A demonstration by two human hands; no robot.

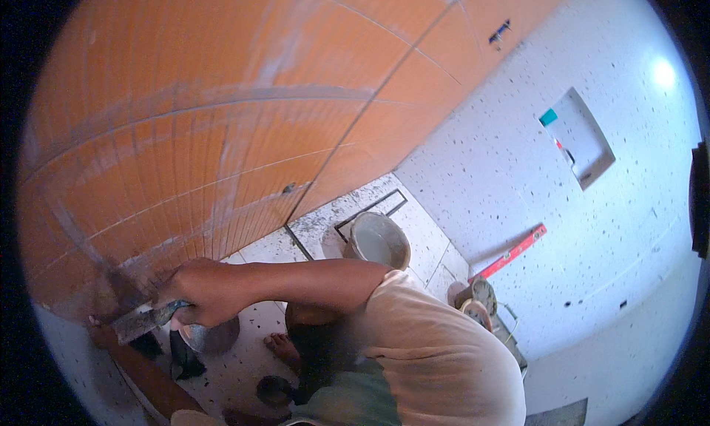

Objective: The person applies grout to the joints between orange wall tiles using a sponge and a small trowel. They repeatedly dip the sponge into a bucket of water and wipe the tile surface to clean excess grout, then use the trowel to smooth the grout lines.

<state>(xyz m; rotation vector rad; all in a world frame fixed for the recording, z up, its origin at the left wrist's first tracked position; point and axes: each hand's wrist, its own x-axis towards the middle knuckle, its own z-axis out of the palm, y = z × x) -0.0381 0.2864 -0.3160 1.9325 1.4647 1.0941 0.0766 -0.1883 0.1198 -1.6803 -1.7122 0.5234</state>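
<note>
My right hand (205,291) is wrapped round the teal handle of a trowel (140,322). Its flat grey blade points left, near the foot of the orange wall (200,152). Beyond the blade, low by the wall's corner, is my left hand (101,333); the trowel partly covers it and its fingers are hard to make out. Under my right hand a rounded metal bowl (214,337) rests on the floor, with a dark cloth-like piece (188,358) beside it.
A bucket (380,241) of greyish liquid stands by a dark metal frame (403,197) on the spattered tile floor. Against the speckled white wall (503,152) leans a red spirit level (510,253), near several containers (482,294). A recessed niche (584,141) holds small items. My bare foot (283,349) is close to the bowl.
</note>
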